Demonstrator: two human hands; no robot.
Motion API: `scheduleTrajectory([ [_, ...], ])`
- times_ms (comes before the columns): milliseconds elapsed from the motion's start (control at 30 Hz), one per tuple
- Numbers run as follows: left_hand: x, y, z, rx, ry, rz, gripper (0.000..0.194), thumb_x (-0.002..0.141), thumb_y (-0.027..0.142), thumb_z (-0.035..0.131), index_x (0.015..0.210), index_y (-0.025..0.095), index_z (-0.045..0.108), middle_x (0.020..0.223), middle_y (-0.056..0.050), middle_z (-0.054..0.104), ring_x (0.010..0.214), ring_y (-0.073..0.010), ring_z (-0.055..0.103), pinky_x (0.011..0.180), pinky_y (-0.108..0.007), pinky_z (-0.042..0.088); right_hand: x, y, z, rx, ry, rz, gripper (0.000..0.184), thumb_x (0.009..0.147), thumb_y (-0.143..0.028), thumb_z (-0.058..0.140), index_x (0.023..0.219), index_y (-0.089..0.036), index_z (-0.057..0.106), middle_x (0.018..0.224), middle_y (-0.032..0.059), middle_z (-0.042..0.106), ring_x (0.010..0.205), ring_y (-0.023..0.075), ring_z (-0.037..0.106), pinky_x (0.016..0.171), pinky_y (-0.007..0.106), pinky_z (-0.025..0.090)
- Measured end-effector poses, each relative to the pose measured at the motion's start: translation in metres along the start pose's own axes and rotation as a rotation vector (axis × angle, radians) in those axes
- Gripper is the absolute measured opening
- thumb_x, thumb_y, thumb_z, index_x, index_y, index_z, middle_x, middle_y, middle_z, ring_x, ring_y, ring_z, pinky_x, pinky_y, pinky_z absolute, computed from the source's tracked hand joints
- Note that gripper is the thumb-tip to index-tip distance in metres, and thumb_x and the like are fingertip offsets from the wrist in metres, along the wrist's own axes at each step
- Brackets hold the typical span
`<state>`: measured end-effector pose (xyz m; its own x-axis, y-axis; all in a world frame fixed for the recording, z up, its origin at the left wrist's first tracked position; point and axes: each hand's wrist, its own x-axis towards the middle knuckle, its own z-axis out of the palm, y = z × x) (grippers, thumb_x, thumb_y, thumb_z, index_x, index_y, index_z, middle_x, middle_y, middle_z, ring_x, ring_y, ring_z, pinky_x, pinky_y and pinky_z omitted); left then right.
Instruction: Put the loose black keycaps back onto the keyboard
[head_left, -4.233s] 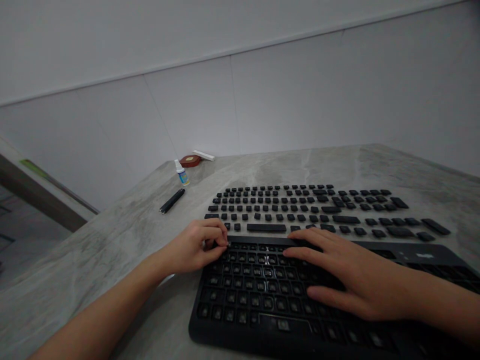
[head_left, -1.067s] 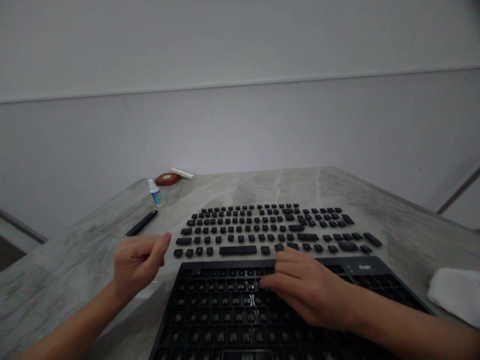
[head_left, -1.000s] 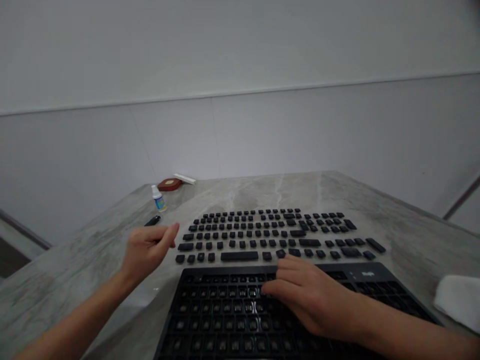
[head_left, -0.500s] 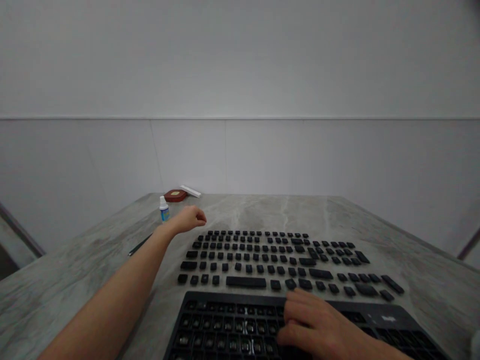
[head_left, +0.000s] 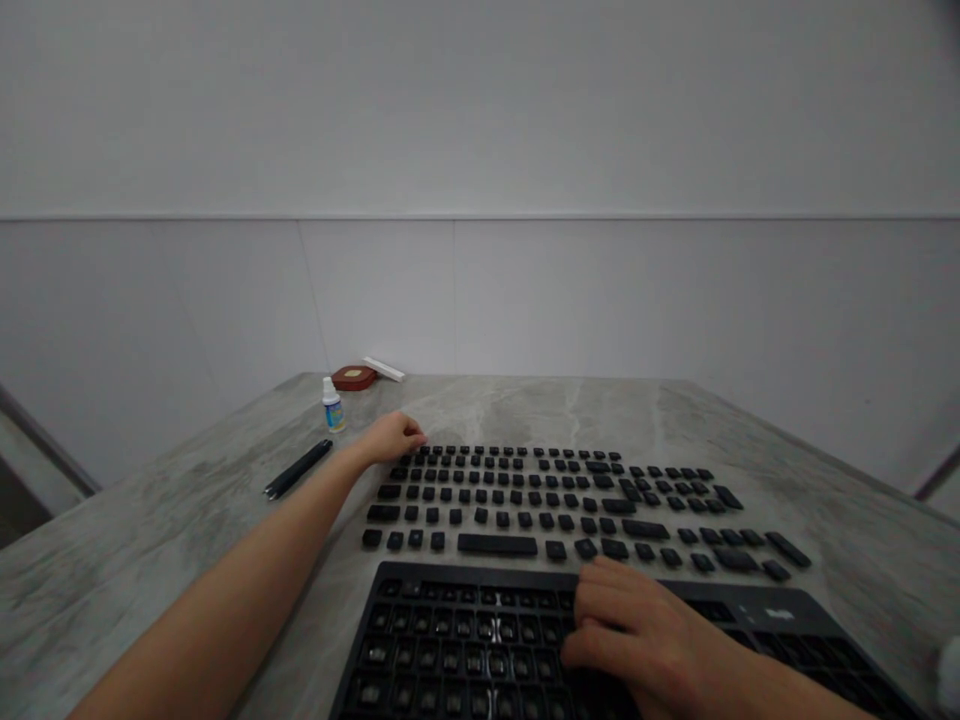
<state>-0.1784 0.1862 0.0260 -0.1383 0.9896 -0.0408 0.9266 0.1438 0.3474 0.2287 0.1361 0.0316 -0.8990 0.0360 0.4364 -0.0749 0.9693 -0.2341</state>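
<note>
My left hand (head_left: pixel 394 437) reaches to the far left end of the loose black keycaps (head_left: pixel 496 544). Its fingers are closed in a pinch, with the fingertips at the corner of the back row; what lies between them, if anything, is hidden. My right hand (head_left: pixel 637 625) rests over the middle of a black keyboard base (head_left: pixel 480 572) with its keycaps off and open sockets showing. Its fingers are curled and closed, and their tips are out of sight against the base. The keycaps lie in rows behind the base, laid out like a keyboard.
Left of my left forearm lies a dark, slim tool (head_left: pixel 298 470), perhaps tweezers. A small white-capped bottle (head_left: pixel 334 405) stands behind it. Farther back are a reddish-brown box (head_left: pixel 353 378) and a white strip-like object (head_left: pixel 384 369). A pale wall (head_left: pixel 525 295) rises behind the marbled table (head_left: pixel 150 540).
My left hand has moved slightly right and down to the back-left keycaps. The view has tilted a little, showing more of the dark tool. My right hand stays on the keyboard base.
</note>
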Motion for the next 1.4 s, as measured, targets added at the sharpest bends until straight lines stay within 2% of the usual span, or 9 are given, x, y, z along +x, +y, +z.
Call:
scheduleTrajectory([
  [400,0.0039,-0.0019,0.0061,-0.156,-0.068,-0.024,0.028,0.097,0.035,0.060,0.113,0.012,0.062,0.110,-0.007,0.064,0.093,-0.0224,0.065,0.080,-0.038,0.057,-0.0010,0.0038,0.0061,-0.003,-0.032,-0.016,0.034,0.069,-0.001,0.044,0.092,-0.016,0.063,0.082,0.0067,0.061,0.075,0.0187,0.051,0.066,0.032,0.034],
  [967,0.0032,0.0025,0.0051,-0.127,-0.054,0.011,0.026,0.098,0.033,0.061,0.115,0.013,0.062,0.112,-0.008,0.064,0.095,-0.0214,0.065,0.083,-0.040,0.056,0.0029,-0.0016,0.0013,-0.010,-0.068,0.017,0.033,0.069,0.001,0.044,0.090,-0.018,0.061,0.088,0.0063,0.065,0.080,0.0185,0.055,0.071,0.033,0.038],
  [1100,0.0021,0.0029,0.0051,-0.118,-0.052,-0.001,0.026,0.098,0.033,0.061,0.115,0.013,0.061,0.112,-0.008,0.064,0.095,-0.0214,0.065,0.083,-0.040,0.056,0.0018,-0.0029,0.0011,-0.005,-0.093,0.031,0.035,0.067,0.001,0.047,0.092,-0.018,0.062,0.088,0.0069,0.064,0.081,0.0201,0.056,0.070,0.034,0.040],
  [1267,0.0032,0.0037,0.0058,-0.126,-0.023,-0.032,0.027,0.098,0.034,0.060,0.114,0.013,0.062,0.111,-0.008,0.064,0.095,-0.0217,0.065,0.082,-0.040,0.056,0.0015,-0.0039,-0.0008,0.024,-0.095,0.057,0.036,0.074,0.003,0.042,0.094,-0.019,0.063,0.089,0.0064,0.064,0.082,0.0204,0.056,0.071,0.034,0.042],
  [1400,0.0015,0.0027,0.0032,-0.176,0.006,-0.047,0.029,0.099,0.036,0.059,0.117,0.013,0.061,0.111,-0.008,0.064,0.094,-0.0215,0.065,0.082,-0.040,0.057,0.0008,-0.0025,-0.0002,0.030,-0.076,0.037,0.038,0.070,0.003,0.043,0.095,-0.018,0.063,0.088,0.0065,0.064,0.080,0.0206,0.055,0.070,0.034,0.040],
])
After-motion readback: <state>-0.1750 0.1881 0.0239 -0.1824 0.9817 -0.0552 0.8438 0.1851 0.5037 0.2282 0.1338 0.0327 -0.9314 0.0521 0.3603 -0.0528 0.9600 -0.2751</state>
